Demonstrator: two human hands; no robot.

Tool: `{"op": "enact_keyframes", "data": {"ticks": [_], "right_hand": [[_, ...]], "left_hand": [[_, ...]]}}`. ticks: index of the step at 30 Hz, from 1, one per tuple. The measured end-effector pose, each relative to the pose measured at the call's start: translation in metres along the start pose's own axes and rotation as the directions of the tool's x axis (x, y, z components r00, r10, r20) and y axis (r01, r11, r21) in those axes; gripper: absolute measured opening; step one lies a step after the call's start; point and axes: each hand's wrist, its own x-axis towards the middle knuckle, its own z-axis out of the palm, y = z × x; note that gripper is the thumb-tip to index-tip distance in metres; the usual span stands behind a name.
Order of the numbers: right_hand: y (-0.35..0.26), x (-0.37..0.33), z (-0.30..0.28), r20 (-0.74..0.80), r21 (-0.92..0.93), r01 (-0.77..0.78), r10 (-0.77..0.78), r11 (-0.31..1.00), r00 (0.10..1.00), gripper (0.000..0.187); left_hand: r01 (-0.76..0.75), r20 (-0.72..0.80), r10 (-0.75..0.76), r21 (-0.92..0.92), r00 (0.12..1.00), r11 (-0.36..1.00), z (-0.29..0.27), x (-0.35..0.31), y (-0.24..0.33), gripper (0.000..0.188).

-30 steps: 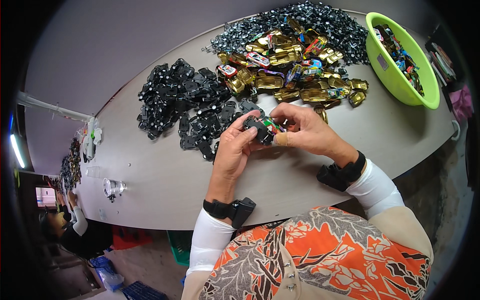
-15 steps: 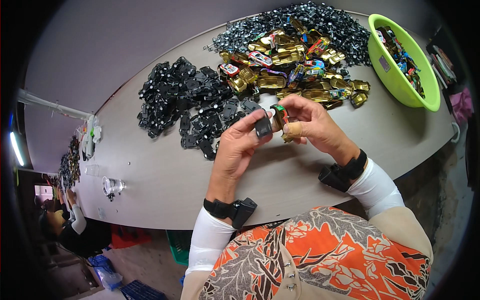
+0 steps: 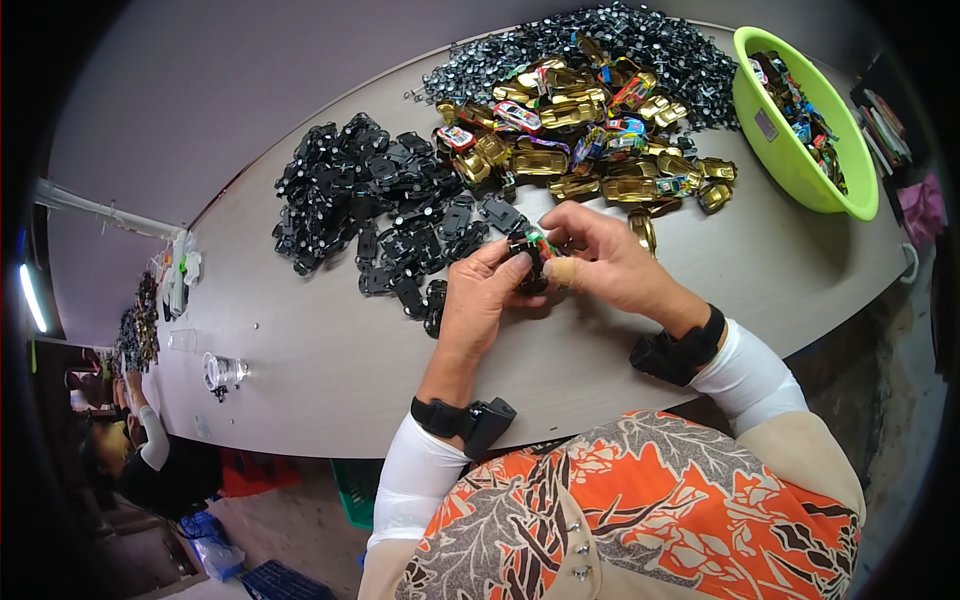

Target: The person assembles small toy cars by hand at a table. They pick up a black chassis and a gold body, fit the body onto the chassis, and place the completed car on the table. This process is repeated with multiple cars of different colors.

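My left hand (image 3: 480,298) is closed on a black toy car chassis (image 3: 524,258), thumb pressed on its side. My right hand (image 3: 622,262), with a tan wrap on its thumb, grips a colourful toy car body shell (image 3: 540,243). Shell and chassis meet between my fingertips, which partly hide both. Left of my hands lies a heap of black chassis (image 3: 340,190). Beyond them are piled car body shells (image 3: 540,162), many with their gold insides up, others showing painted tops.
A heap of small dark wheel parts (image 3: 640,45) spreads along the far edge. At the right stands a lime-green basin (image 3: 745,95) holding toy cars. A clear plastic cup (image 3: 226,371) is at the left. Another person (image 3: 150,460) works at the table's far-left end.
My two hands have come together, bringing the shell and chassis from apart into contact. The chassis has turned in my left hand. A gold shell now shows beside my right hand.
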Motion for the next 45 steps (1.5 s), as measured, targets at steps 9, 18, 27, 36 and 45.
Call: {"op": "enact_keyframes", "data": {"ticks": [9,18,27,36,45], "right_hand": [[0.0,-0.001,-0.002,0.023,-0.216,-0.017,0.023,0.976,0.999,0.031],[-0.02,0.002,-0.01,-0.076,0.091,-0.155,0.162,0.984,0.984,0.045],[-0.01,-0.004,0.004,-0.1,-0.065,0.081,-0.087,0.995,0.991,0.045],[-0.013,-0.006,0.008,-0.094,-0.291,0.2,-0.236,0.936,0.967,0.036],[-0.006,-0.005,0.013,-0.052,-0.374,0.247,-0.287,0.894,0.957,0.034]], "left_hand": [[-0.014,0.05,0.012,0.04,0.999,0.999,0.0,-0.001,-0.001,0.04],[-0.018,0.039,0.029,-0.261,0.999,0.965,-0.005,-0.002,0.011,0.042],[-0.03,0.092,0.061,-0.305,0.994,0.952,-0.003,-0.003,0.006,0.042],[-0.03,0.098,0.059,-0.282,0.993,0.959,-0.001,-0.004,0.005,0.042],[-0.117,0.034,0.122,-0.13,0.992,0.985,0.006,-0.01,0.005,0.042]]}}
